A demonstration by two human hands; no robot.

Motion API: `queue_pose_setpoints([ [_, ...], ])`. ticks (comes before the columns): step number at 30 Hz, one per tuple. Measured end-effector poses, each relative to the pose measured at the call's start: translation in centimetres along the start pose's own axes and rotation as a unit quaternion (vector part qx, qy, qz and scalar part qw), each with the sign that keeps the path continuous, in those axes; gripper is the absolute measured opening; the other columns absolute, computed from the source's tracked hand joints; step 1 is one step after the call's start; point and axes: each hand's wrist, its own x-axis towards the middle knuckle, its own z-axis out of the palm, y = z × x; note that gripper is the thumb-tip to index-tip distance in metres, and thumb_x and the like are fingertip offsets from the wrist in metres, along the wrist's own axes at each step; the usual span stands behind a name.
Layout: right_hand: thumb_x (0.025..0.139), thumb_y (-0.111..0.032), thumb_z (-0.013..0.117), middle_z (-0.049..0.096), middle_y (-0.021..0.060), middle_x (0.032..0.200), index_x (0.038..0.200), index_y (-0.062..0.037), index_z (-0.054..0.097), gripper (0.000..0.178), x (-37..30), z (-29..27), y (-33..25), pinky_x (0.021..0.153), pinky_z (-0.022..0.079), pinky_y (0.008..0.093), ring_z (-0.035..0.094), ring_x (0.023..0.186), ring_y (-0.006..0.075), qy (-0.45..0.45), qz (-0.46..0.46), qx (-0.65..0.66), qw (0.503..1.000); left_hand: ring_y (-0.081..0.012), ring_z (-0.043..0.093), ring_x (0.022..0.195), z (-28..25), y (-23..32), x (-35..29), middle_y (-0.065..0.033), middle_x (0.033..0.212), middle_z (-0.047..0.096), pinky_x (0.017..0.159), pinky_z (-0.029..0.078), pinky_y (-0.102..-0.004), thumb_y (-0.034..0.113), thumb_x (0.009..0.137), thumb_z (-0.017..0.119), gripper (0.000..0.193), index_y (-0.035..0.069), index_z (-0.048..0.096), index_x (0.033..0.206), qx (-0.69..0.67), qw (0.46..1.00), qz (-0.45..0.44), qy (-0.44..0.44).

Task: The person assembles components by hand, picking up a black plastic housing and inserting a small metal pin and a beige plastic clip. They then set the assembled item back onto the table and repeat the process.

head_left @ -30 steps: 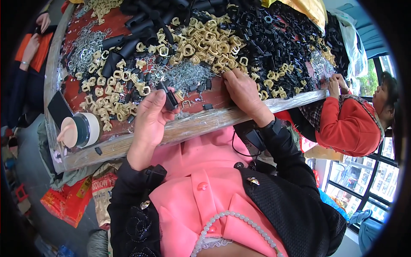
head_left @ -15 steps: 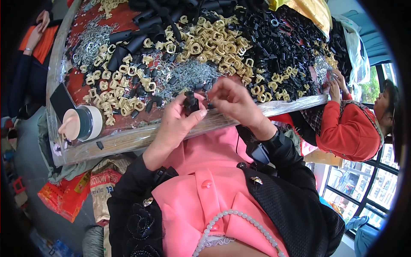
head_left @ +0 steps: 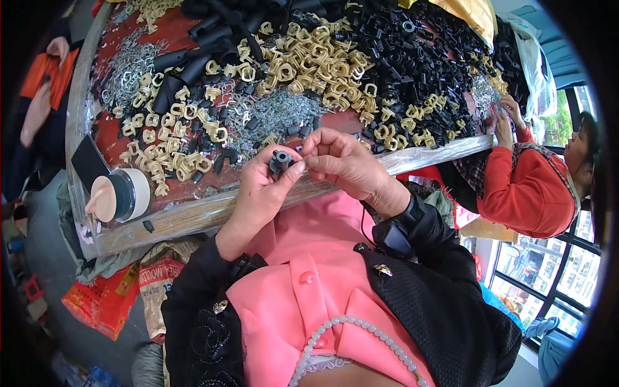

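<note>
My left hand [head_left: 263, 188] grips a small black plastic part [head_left: 281, 164] with a round hole in its upturned end, above the table's near edge. Close on its right, my right hand [head_left: 351, 166] has thumb and forefinger pinched together beside the part. Whatever sits in that pinch is too small or hidden to name. Just beyond both hands lies a heap of small silvery metal pieces [head_left: 277, 116]. Behind it are piled beige plastic ring-shaped parts [head_left: 309, 55], and many small black parts [head_left: 412, 71] spread to the right.
A wooden table edge wrapped in clear film [head_left: 174, 222] runs before me. At its left corner stand a round jar [head_left: 129, 192] and a dark phone [head_left: 92, 161]. Black tubes [head_left: 209, 29] lie at the back. One person in red [head_left: 525, 193] works on the right; another person's hand [head_left: 40, 106] shows at left.
My right hand has come down and left to the black part, its fingers closing to a pinch. The part's holed end now tilts up toward me. The left-hand person's hands have moved apart.
</note>
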Motion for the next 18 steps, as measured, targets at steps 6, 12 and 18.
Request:
queue_pose_setpoints([
  [6, 0.082, -0.013, 0.057, 0.051, -0.0009, 0.076, 0.088, -0.0032, 0.049, 0.014, -0.34, 0.06, 0.42, 0.057, 0.039, 0.0178, 0.046, 0.064, 0.0049, 0.03, -0.06, -0.233, 0.97, -0.0051, 0.043, 0.054, 0.5, -0.27, 0.05, 0.0021, 0.063, 0.048, 0.05, 0.035, -0.0191, 0.01, 0.079, 0.059, 0.009, 0.004, 0.054, 0.082, -0.168, 0.983, -0.071, 0.027],
  [12, 0.085, -0.014, 0.052, 0.054, 0.0035, 0.084, 0.087, -0.0004, 0.047, 0.015, -0.58, 0.19, 0.27, 0.062, 0.041, 0.0225, 0.048, 0.07, 0.0095, 0.059, -0.203, -0.521, 0.827, -0.0076, 0.046, 0.054, 0.59, -0.22, 0.08, -0.0007, 0.066, 0.05, 0.049, 0.037, -0.0201, 0.01, 0.078, 0.06, 0.012, 0.003, 0.052, 0.084, -0.26, 0.956, -0.132, 0.017],
  [18, 0.084, -0.01, 0.051, 0.053, 0.0084, 0.082, 0.086, 0.0003, 0.048, 0.011, -0.44, 0.17, 0.31, 0.062, 0.042, 0.0267, 0.051, 0.071, 0.0169, 0.053, -0.218, -0.491, 0.842, -0.011, 0.049, 0.063, -0.17, 0.22, 0.11, -0.0029, 0.079, 0.053, 0.056, 0.04, -0.0226, 0.012, 0.081, 0.054, 0.022, 0.002, 0.049, 0.1, -0.375, 0.905, -0.192, -0.061],
])
